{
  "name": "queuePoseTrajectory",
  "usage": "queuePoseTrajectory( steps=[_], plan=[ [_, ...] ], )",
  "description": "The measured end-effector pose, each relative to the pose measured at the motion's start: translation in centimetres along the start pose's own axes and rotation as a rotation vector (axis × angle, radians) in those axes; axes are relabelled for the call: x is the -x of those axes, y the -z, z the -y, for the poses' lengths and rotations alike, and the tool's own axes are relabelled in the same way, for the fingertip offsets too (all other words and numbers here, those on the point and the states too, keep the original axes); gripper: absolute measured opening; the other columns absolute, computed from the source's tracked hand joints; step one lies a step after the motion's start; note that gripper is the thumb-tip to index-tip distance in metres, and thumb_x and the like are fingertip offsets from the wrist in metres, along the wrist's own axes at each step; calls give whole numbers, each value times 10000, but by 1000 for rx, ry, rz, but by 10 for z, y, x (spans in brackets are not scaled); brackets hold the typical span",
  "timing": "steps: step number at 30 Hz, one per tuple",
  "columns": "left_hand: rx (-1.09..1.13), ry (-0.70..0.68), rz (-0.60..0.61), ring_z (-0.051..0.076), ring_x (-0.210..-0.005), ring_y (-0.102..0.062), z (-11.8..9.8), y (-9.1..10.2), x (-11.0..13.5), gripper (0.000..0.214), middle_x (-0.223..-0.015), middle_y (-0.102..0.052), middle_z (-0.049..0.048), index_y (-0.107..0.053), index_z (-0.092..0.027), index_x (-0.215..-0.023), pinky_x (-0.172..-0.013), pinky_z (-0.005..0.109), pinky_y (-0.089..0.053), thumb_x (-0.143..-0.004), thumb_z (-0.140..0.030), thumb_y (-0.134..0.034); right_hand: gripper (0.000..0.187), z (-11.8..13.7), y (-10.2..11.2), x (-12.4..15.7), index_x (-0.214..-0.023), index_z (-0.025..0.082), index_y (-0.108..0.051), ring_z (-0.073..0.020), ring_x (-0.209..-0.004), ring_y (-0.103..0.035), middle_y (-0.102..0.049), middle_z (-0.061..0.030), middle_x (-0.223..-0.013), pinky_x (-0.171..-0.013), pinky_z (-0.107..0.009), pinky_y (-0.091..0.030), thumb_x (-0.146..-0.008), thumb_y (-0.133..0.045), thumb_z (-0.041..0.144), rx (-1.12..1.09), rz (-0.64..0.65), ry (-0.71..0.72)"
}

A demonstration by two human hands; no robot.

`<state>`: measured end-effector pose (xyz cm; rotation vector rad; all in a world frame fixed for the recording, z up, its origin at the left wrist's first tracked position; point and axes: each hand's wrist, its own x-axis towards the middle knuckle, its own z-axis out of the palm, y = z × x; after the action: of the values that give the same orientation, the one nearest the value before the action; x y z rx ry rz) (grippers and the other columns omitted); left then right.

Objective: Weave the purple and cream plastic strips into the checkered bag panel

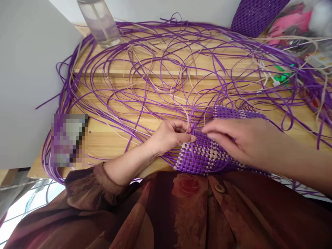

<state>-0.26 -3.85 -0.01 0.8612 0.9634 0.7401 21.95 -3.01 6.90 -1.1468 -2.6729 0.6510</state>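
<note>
Wooden table (109, 145) is lying under a sprawl of loose purple strips (155, 69). Woven purple-and-white panel (207, 154) is sitting at the near edge, against the person's lap. Left hand (169, 136) is pinching a strip end at the panel's top edge; right hand (241, 138) is resting fingers together on the weave. Clear bottle (100, 20) is standing far left.

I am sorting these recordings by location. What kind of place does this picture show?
Probably a home craft or weaving workspace: a wooden table covered with loose purple strips, a partly woven purple and white piece under both hands, and a finished purple woven item behind.
</note>
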Motion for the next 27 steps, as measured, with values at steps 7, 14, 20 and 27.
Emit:
queuePoseTrajectory(
  steps=[7,14,20,27],
  plan=[
    [17,-37,22,58,-536,-481,2,2,-1,311,-611,-598,-37,-657,-117,-706,-549,212,-343,-577,-266,-898,245,-24,-8,-61,-957,167,-732,-210,-949,-626,-641,-108,-1059,-816,-339,-495,-949,-495,227,148,-40,341],
    [3,-5,-4,64,-541,-494,0,2,-1,300,-626,-617,-29,-671,-123,-715,-547,213,-350,-582,-271,-895,236,-22,-2,-64,-920,184,-759,-182,-816,-633,-713,-52,-880,-780,-319,-470,-898,-537,263,-103,136,101],
    [-4,-26,12,65,-554,-499,2,3,-3,290,-635,-616,-27,-682,-118,-719,-559,213,-364,-588,-268,-893,249,-10,-9,-69,-818,203,-752,-116,-606,-544,-673,6,-694,-561,-247,-388,-847,-653,430,-396,136,-250],
    [0,-42,12,67,-558,-513,3,3,-3,280,-654,-650,-19,-705,-120,-754,-572,215,-378,-597,-262,-888,218,-19,-17,-60,-755,177,-581,-86,-435,-485,-581,7,-542,-403,-213,-317,-804,-718,339,-935,86,-596]
  ],
)
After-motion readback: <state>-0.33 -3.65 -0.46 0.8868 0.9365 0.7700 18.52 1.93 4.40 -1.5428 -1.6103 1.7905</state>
